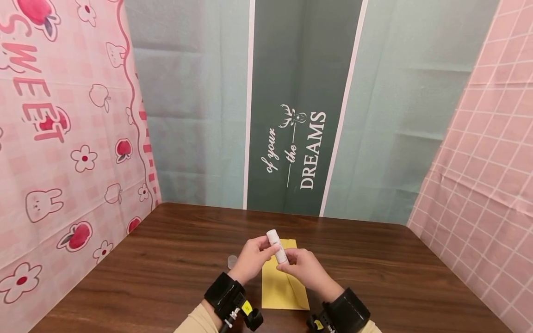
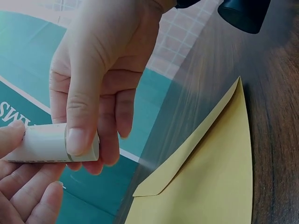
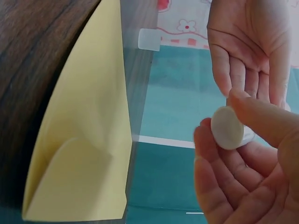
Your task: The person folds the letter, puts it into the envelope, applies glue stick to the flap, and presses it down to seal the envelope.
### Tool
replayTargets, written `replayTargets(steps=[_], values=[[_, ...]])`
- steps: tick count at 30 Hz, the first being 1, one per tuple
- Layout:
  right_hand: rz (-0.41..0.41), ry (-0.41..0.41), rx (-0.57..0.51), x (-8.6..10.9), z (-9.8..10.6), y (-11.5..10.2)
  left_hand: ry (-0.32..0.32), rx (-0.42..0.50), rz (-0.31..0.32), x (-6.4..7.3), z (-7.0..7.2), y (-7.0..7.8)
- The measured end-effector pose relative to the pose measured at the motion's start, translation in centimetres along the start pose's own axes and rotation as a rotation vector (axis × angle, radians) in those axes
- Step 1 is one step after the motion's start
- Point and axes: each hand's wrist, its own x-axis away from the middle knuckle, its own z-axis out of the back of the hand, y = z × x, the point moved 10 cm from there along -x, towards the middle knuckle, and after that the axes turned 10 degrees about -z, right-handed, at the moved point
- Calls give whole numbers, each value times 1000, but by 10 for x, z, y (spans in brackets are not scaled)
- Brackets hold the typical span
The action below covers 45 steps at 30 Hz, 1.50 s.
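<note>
Both hands hold a white glue stick, tilted above the envelope in the head view. My left hand pinches its upper end, the thumb lying across a thin band near that end. At the lower end, my right hand grips the tube between thumb and fingers; its round base faces the right wrist camera. Beneath the hands a yellow envelope lies on the table, its flap lifting slightly. A small translucent cap rests on the table beside my left hand.
The brown wooden table ends at a grey-green curtain with printed lettering. Pink printed cloth hangs on the left, and pink checked cloth on the right. Each wrist wears a black strap with a camera mount.
</note>
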Motion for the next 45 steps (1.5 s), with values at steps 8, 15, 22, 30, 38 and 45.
replayTargets(steps=[8, 15, 22, 30, 38, 45], values=[[3, -46, -33, 1, -4, -1, 5, -18, -7, 0, 1, 1], [-3, -34, -49, 1, -2, 1, -4, -13, 2, 0, 0, -1], [1, 11, 11, -1, -1, 2, 12, 3, -1, 1, 2, 2], [7, -23, -26, -1, -2, 3, -2, -7, -3, 1, 0, 1], [18, -70, -48, -1, -5, 2, 9, -45, -16, -1, 3, 1], [1, 3, -10, -1, 0, 2, -1, -44, -23, 0, 1, -1]])
